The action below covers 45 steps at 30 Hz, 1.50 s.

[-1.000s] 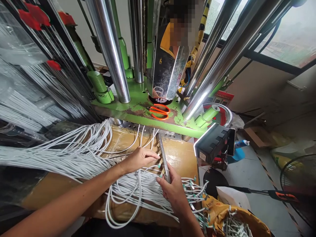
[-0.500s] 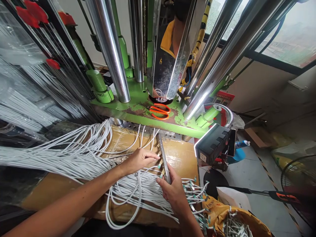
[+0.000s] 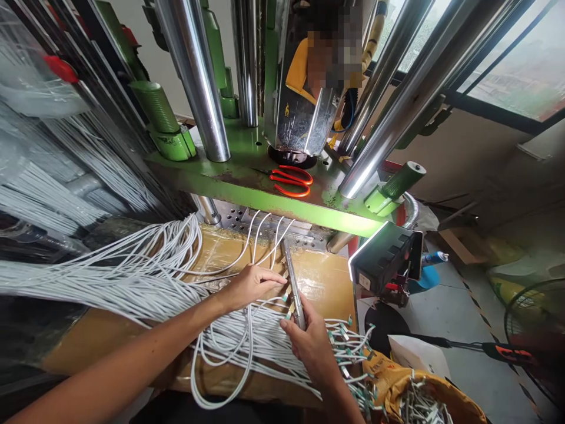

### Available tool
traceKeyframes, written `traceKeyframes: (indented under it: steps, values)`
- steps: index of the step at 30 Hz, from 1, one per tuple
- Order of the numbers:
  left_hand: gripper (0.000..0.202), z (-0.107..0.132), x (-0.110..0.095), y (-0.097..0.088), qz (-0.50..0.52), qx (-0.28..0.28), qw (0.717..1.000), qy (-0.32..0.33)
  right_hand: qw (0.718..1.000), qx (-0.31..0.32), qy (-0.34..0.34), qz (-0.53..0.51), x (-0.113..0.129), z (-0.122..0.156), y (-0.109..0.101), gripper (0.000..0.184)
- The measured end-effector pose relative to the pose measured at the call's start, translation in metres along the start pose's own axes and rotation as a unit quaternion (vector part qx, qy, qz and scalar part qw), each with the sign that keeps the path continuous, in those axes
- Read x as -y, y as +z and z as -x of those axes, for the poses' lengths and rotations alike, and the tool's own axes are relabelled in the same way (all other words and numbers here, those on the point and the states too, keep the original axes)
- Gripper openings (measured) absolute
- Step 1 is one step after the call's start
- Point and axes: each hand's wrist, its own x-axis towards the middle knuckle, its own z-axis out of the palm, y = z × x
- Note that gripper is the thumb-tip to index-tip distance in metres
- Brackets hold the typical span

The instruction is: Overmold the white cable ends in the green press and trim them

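Note:
My left hand [image 3: 249,284] rests on the taped brown table [image 3: 329,282], its fingers pinched together on white cable ends beside a long metal bar [image 3: 292,282]. My right hand [image 3: 311,344] grips the near end of that bar from below. Several white cables [image 3: 145,265] fan in from the left and loop under both hands. More cable ends with small green connectors [image 3: 348,347] lie to the right of my right hand.
A green press plate [image 3: 247,182] with chrome columns [image 3: 194,82] hangs above the table's far edge, with orange scissors [image 3: 291,181] on it. A black lamp box [image 3: 384,256] stands at the right. A yellow sack [image 3: 424,394] of cable pieces sits at the lower right.
The green press plate has risen a little and shows more of the perforated metal beneath it. Both hands stay at the bar almost unmoved.

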Motion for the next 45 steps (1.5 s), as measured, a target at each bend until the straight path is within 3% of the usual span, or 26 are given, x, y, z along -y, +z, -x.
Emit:
traceKeyframes:
  steps: [5,8,10,12,14,17,23,25,28,31,33,36,40,45]
  values:
    - [0.023,-0.005,0.003,0.001,0.017,0.011,1.000,-0.022,0.999,0.002,-0.018,0.028,0.000,-0.001,0.002,0.067]
    - [0.033,-0.003,-0.002,-0.005,0.113,0.039,0.991,-0.054,1.000,-0.002,-0.012,-0.013,0.000,0.001,0.000,0.069]
    - [0.053,0.002,-0.008,-0.013,0.226,0.056,0.968,-0.096,0.999,0.007,-0.009,-0.050,-0.001,0.004,-0.004,0.068]
    - [0.060,0.007,-0.013,-0.020,0.325,0.039,0.932,-0.153,0.998,0.013,-0.010,-0.068,-0.003,0.007,-0.009,0.066]
    - [0.049,0.012,-0.017,-0.024,0.372,0.000,0.905,-0.208,0.998,0.007,-0.008,-0.069,-0.003,0.010,-0.014,0.066]
    - [0.035,0.016,-0.021,-0.021,0.390,-0.026,0.886,-0.250,0.998,0.000,-0.007,-0.063,-0.004,0.012,-0.019,0.069]
    - [0.035,0.019,-0.022,-0.006,0.368,0.027,0.888,-0.273,0.998,0.006,-0.014,-0.056,-0.010,0.010,-0.021,0.068]
    - [0.035,0.016,-0.019,-0.009,0.370,-0.004,0.891,-0.261,0.998,0.002,-0.016,-0.058,-0.011,0.009,-0.022,0.068]
    - [0.039,0.007,-0.017,-0.022,0.352,-0.115,0.910,-0.185,0.998,0.002,-0.012,-0.057,-0.013,0.009,-0.021,0.070]
    - [0.041,-0.003,-0.022,-0.034,0.182,-0.181,0.965,-0.061,0.999,0.002,-0.012,-0.050,-0.011,0.009,-0.021,0.071]
    - [0.034,-0.007,-0.027,-0.034,0.052,-0.160,0.986,-0.020,0.999,0.000,-0.014,-0.047,-0.010,0.008,-0.020,0.071]
    - [0.022,-0.009,-0.029,-0.021,-0.033,-0.101,0.994,-0.001,0.999,0.000,-0.009,-0.052,-0.009,0.008,-0.019,0.074]
    - [0.019,-0.014,-0.020,-0.004,-0.133,-0.074,0.986,0.067,0.998,-0.002,-0.013,-0.055,-0.011,0.006,-0.019,0.076]
    - [0.024,-0.019,-0.009,0.002,-0.198,-0.068,0.969,0.135,0.999,-0.006,-0.008,-0.042,-0.010,0.006,-0.019,0.079]
